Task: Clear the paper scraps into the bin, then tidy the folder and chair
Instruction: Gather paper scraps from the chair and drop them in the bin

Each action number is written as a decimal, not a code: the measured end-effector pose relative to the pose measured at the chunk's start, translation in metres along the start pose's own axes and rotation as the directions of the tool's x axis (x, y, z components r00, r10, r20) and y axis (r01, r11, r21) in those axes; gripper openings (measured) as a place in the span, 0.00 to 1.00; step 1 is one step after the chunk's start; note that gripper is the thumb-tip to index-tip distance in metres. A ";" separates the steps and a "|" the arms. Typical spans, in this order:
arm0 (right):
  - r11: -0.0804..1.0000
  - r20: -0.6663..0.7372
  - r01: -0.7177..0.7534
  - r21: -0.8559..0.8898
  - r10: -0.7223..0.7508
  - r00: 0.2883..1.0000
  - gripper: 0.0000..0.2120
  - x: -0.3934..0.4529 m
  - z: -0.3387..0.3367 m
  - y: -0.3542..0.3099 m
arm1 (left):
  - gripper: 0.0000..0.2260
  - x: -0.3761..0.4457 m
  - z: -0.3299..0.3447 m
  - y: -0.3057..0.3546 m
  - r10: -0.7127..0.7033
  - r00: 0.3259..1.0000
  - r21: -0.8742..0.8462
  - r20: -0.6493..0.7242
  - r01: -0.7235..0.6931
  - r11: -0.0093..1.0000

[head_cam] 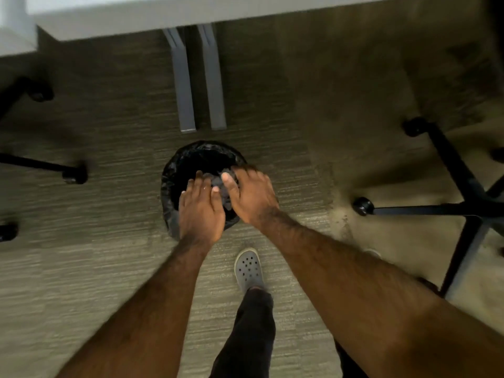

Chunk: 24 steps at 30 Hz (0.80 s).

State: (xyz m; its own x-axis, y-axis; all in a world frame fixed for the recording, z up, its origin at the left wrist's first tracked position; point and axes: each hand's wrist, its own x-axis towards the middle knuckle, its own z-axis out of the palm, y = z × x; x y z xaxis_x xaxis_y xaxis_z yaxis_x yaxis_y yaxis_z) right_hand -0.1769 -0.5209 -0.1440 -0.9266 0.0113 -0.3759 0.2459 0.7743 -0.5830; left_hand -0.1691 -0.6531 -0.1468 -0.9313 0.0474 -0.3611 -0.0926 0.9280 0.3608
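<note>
A round bin point(178, 170) lined with a black bag stands on the carpet in front of the desk legs. Both my hands hover palm down over its near rim. My left hand point(200, 211) has its fingers stretched out and apart, with nothing in it. My right hand point(252, 195) is beside it with the thumb spread wide; its fingertips are blurred. A dim grey clump of paper scraps point(225, 193) shows between my two thumbs, below the hands and inside the bin. No folder is in view.
Two grey desk legs point(200, 85) stand just behind the bin, under the white desk edge point(109, 20). A black chair base with castors point(463, 203) is at the right, and another chair's castors point(73, 174) are at the left. My grey clog point(249, 268) is behind the bin.
</note>
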 end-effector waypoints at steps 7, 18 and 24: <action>0.998 -0.167 -0.007 0.069 0.018 0.986 0.23 -0.061 -0.108 0.038 | 0.16 -0.037 -0.020 0.126 0.175 0.984 -0.230 0.028 -0.164 0.959; 0.870 -0.565 -0.349 0.349 0.493 0.662 0.22 -0.181 -0.297 0.165 | 0.16 -0.097 -0.009 0.379 0.487 0.845 -0.344 0.219 -0.401 0.849; 0.642 -0.504 -0.567 0.516 0.763 0.405 0.28 -0.240 -0.371 0.278 | 0.24 -0.110 0.034 0.500 0.527 0.775 -0.309 0.349 -0.436 0.845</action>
State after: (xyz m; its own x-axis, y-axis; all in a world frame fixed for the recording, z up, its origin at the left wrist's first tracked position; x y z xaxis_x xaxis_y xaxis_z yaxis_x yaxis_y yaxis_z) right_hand 0.0078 -0.0734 0.0515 -0.3311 0.9141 -0.2342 0.8304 0.1644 -0.5324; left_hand -0.1013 -0.1814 0.0445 -0.6472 0.6551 -0.3899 0.2192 0.6497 0.7279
